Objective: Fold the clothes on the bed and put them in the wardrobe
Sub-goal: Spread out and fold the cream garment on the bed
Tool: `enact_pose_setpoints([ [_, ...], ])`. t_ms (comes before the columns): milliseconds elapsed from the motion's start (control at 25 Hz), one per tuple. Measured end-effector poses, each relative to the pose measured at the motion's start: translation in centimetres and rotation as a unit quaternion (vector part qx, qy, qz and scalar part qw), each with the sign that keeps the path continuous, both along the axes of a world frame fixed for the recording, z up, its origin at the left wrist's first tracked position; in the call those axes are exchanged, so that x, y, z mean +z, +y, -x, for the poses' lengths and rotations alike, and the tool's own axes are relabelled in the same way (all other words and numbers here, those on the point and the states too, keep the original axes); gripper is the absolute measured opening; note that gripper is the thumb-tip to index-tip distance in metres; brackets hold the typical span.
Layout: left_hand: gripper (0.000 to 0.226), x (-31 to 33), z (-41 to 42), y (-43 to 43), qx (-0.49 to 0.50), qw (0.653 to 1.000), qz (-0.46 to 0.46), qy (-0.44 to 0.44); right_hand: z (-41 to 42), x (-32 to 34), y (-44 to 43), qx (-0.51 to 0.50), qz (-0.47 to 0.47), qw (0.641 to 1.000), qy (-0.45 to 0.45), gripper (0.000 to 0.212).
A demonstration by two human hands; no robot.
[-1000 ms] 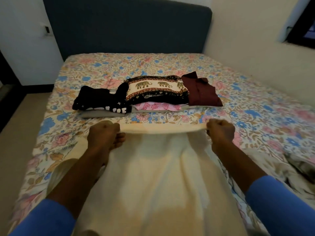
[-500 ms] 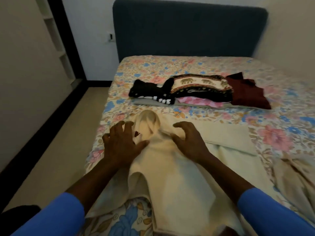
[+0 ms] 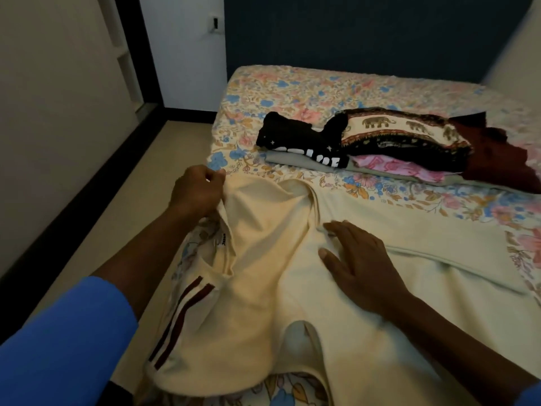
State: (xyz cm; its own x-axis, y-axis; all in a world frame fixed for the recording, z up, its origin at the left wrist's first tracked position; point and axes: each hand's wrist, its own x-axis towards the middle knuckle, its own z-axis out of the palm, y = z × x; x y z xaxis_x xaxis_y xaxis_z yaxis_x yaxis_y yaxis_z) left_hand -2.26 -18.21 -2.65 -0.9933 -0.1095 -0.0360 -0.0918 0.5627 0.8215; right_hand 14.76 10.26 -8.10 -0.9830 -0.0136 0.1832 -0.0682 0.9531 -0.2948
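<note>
A cream garment (image 3: 263, 276) with two maroon stripes on its sleeve cuff lies spread over the near part of the floral bed (image 3: 307, 86). My left hand (image 3: 196, 194) pinches the garment's shoulder edge by the neckline and lifts it a little. My right hand (image 3: 357, 259) lies flat, fingers spread, pressing the cloth just right of the neck opening. Behind them sits a pile of folded clothes: a black printed top (image 3: 295, 142), an elephant-print piece (image 3: 401, 133), a pink floral piece (image 3: 395, 167) and a maroon garment (image 3: 503, 159).
The bed's left edge drops to a beige floor (image 3: 126, 200). A pale wall and dark door frame (image 3: 128, 48) stand on the left. The dark blue headboard (image 3: 366, 33) backs the bed, with a wall switch (image 3: 215, 23) beside it.
The view swung left. Both hands left the hem they were holding and moved to the neckline end; my left hand now pinches the shoulder edge while my right hand flattened on the cloth.
</note>
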Motion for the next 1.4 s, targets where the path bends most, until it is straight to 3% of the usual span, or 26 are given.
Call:
enact_pose_setpoints([
  [120, 0.046, 2.5, 0.1, -2.6, -0.146, 0.977, 0.01, -0.156, 2.1, 1.5, -1.5, -0.059, -0.046, 0.997, 0.023, 0.06],
  [200, 0.044, 3.1, -0.1, -3.9, -0.201, 0.95, -0.005, -0.238, 5.2, 2.1, -2.9, -0.128, -0.038, 0.991, 0.03, 0.055],
  [280, 0.028, 2.7, 0.9, -4.5, -0.167, 0.968, -0.042, -0.183, 7.1, 1.3, -4.3, -0.195, -0.017, 0.98, 0.041, 0.045],
  [360, 0.022, 2.2, 2.2, -4.9, -0.054, 0.998, -0.026, -0.032, 7.2, -0.1, -5.1, -0.225, -0.018, 0.971, 0.082, 0.042],
  [400, 0.03, 2.2, 2.9, -5.1, -0.024, 1.0, -0.011, 0.015, 7.2, -0.6, -5.2, -0.235, -0.01, 0.967, 0.1, 0.042],
  [440, 0.045, 2.5, 2.8, -5.0, -0.036, 0.999, -0.007, 0.001, 7.3, -0.9, -5.1, -0.242, -0.001, 0.964, 0.111, 0.042],
  [520, 0.07, 2.5, 1.6, -4.8, -0.138, 0.976, 0.018, -0.168, 7.4, -0.9, -5.1, -0.245, 0.015, 0.962, 0.118, 0.042],
  [560, 0.072, 2.5, 0.9, -4.5, -0.187, 0.952, 0.043, -0.238, 7.5, -0.8, -5.1, -0.248, 0.023, 0.961, 0.118, 0.042],
  [640, 0.06, 2.4, 0.2, -4.5, -0.214, 0.938, 0.045, -0.271, 7.6, -0.8, -5.1, -0.25, 0.029, 0.96, 0.124, 0.042],
  [720, 0.043, 2.5, 0.4, -5.0, -0.174, 0.957, -0.036, -0.228, 7.4, -0.9, -5.2, -0.252, 0.025, 0.959, 0.126, 0.042],
  [800, 0.025, 2.5, 2.0, -5.8, -0.113, 0.985, -0.077, -0.106, 7.3, -0.8, -5.1, -0.251, 0.023, 0.959, 0.125, 0.041],
  [840, 0.018, 2.6, 3.2, -6.0, -0.07, 0.997, -0.037, -0.005, 7.3, -0.8, -5.1, -0.251, 0.023, 0.959, 0.127, 0.041],
  [920, 0.011, 2.2, 5.6, -6.0, -0.011, 0.98, 0.078, 0.185, 7.3, -1.0, -5.0, -0.252, 0.017, 0.959, 0.132, 0.041],
  [1000, 0.019, 1.2, 7.3, -5.3, 0.013, 0.966, 0.099, 0.237, 7.4, -1.3, -5.0, -0.251, 0.009, 0.958, 0.141, 0.04],
  [1040, 0.033, 0.5, 7.8, -4.7, 0.023, 0.975, 0.089, 0.202, 7.5, -1.5, -4.9, -0.254, 0.008, 0.956, 0.145, 0.039],
  [1120, 0.068, -0.9, 7.5, -3.8, 0.025, 0.999, 0.029, 0.005, 7.6, -1.8, -4.9, -0.262, 0.004, 0.954, 0.148, 0.038],
  [1200, 0.075, -2.1, 6.6, -4.1, -0.009, 0.981, -0.08, -0.177, 7.7, -2.0, -5.0, -0.257, -0.002, 0.955, 0.148, 0.037],
  [1280, 0.061, -2.8, 6.4, -4.9, -0.017, 0.972, -0.145, -0.185, 7.8, -1.9, -5.0, -0.253, -0.002, 0.956, 0.15, 0.036],
  [1400, 0.031, -2.9, 6.9, -5.8, -0.027, 0.988, -0.15, -0.038, 7.7, -1.9, -5.0, -0.254, 0.005, 0.955, 0.155, 0.032],
])
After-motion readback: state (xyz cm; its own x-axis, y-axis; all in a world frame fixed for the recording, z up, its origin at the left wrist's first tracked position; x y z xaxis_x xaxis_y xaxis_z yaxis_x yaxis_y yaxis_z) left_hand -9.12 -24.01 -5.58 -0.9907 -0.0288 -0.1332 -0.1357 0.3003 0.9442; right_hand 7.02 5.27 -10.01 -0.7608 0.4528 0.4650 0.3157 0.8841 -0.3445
